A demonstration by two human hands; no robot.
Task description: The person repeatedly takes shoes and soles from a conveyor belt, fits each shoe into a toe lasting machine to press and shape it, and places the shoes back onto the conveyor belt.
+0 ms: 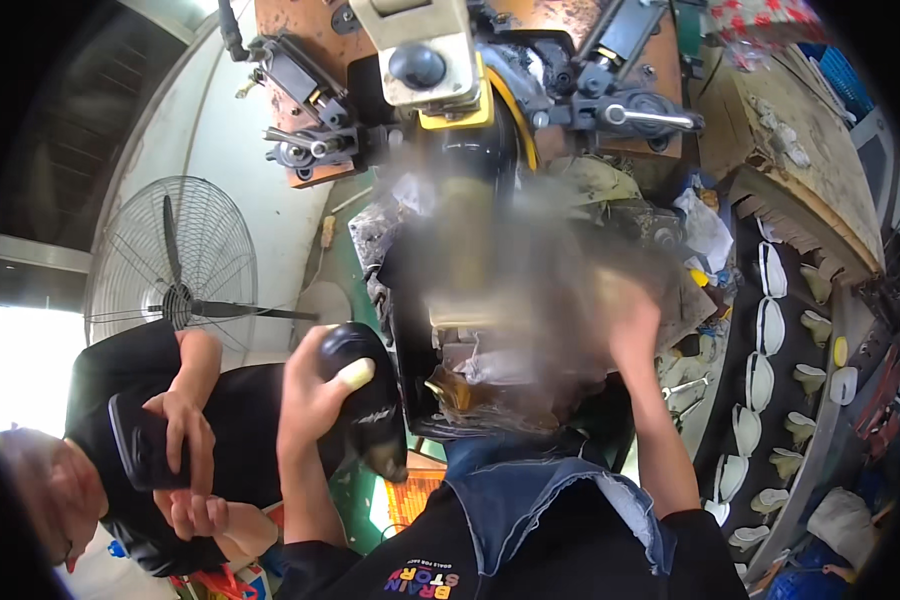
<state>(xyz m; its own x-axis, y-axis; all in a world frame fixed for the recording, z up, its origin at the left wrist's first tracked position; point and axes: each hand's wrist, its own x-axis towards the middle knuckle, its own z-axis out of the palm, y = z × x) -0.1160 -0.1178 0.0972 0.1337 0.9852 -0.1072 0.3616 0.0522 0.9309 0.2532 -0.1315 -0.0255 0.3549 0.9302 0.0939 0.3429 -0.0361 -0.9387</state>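
Beside the left edge of a black tray (418,395), the left hand (310,395) has its grip wrapped around a glossy black shoe (372,425). Over the tray's right side the right hand (625,310) is blurred; whether its grip is spread or pinching anything cannot be told. A clamping machine (420,68) overhangs the far edge. Green floor (344,277) shows left of the tray, toward a wire-caged fan (175,260); a person (120,360) with a phone (130,440) occupies the near left.
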